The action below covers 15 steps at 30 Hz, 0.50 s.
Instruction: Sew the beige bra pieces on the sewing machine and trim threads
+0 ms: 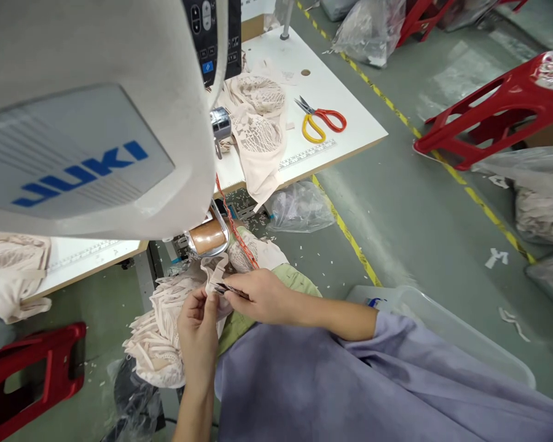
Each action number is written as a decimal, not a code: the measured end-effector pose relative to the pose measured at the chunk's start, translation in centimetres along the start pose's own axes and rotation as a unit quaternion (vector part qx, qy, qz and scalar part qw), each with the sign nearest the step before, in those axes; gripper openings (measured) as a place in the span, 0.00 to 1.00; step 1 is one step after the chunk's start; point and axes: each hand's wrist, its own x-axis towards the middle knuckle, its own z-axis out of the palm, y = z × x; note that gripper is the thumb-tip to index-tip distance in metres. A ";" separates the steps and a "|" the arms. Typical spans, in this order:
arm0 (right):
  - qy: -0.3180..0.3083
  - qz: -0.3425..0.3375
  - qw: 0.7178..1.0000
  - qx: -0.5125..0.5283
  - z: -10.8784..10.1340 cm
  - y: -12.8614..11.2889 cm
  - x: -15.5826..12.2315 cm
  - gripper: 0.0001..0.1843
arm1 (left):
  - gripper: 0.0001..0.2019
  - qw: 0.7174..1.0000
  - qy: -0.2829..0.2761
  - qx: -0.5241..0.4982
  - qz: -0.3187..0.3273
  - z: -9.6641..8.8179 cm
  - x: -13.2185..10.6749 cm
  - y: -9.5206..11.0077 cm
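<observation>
My left hand [197, 325] is closed, pinching a pale pink strap [215, 267] of a lace bra piece between thumb and fingers. In my right hand [268, 298] is a small dark pair of thread snips [233, 290], its tips touching or very near the strap by my left fingertips. A red twisted cord [239, 236] runs down to my right hand; its lower end is hidden there. Just left of my hands hangs a thick bunch of pale bra pieces [159, 328]. Above them is the sewing machine head [179, 123], with a metal-framed, copper-coloured part [207, 237] below it.
On the white table [345, 132] lie a lace bra [258, 123], red-and-yellow-handled scissors [320, 120] and a ruler strip [306, 155]. Another bra [16, 276] drapes over the left table edge. A clear plastic bin [461, 337] stands at right. Red stools [498, 110] and plastic bags [371, 31] occupy the floor.
</observation>
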 end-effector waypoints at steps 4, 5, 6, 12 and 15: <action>0.113 0.002 0.980 0.162 -1.8 -0.7 -1.3 0.07 | 0.15 0.999 -0.018 -0.035 -0.028 -0.1 0.6 -1.7; 0.155 0.002 0.967 0.202 -2.5 -0.9 -1.6 0.07 | 0.16 0.998 -0.019 -0.040 -0.034 0.0 0.7 -2.1; 0.186 0.001 0.957 0.222 -3.2 -1.0 -1.7 0.08 | 0.17 0.998 -0.021 -0.047 -0.039 0.0 0.8 -2.5; 0.039 -0.045 0.998 -0.022 -3.1 0.1 -0.2 0.08 | 0.17 0.997 -0.022 -0.061 -0.042 0.5 0.3 -2.4; 0.014 -0.071 0.991 -0.111 -1.3 1.2 0.5 0.09 | 0.16 0.999 -0.009 -0.039 -0.029 0.6 -0.2 -1.6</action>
